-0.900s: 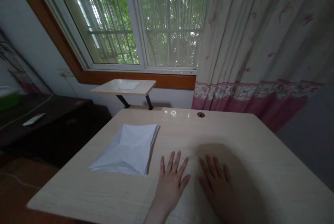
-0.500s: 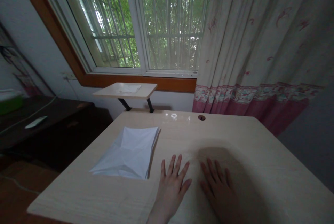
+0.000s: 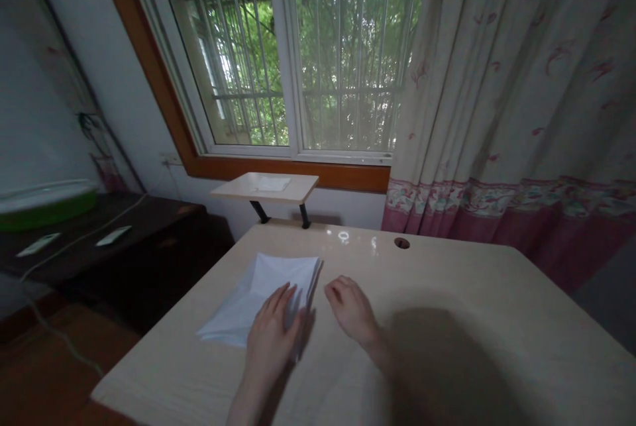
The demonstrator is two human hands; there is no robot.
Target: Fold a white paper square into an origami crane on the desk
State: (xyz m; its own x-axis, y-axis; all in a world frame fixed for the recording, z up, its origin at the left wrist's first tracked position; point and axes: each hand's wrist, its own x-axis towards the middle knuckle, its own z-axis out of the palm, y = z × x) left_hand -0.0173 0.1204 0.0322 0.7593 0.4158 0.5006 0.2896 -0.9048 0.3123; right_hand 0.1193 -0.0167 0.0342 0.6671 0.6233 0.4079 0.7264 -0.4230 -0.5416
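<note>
A folded white sheet (image 3: 243,293), creased and layered like thin paper or cloth, lies on the left part of the desk. My left hand (image 3: 272,326) rests over its right half with the fingers stretched out and the thumb apart, not gripping it. Just past the sheet's right edge, my right hand (image 3: 352,310) is held with its fingers curled in. Nothing shows between those fingers, and a small gap separates them from the sheet.
The pale wooden desk (image 3: 462,287) has a round cable hole (image 3: 402,243) near its back edge. A small raised shelf (image 3: 298,192) bears a white piece. On the left, a dark table (image 3: 163,234) carries a green container (image 3: 54,207) and a cable.
My left hand has moved left from the desk onto the white sheet. My right hand, earlier spread flat, has moved left towards the sheet and curled its fingers. The view has shifted left.
</note>
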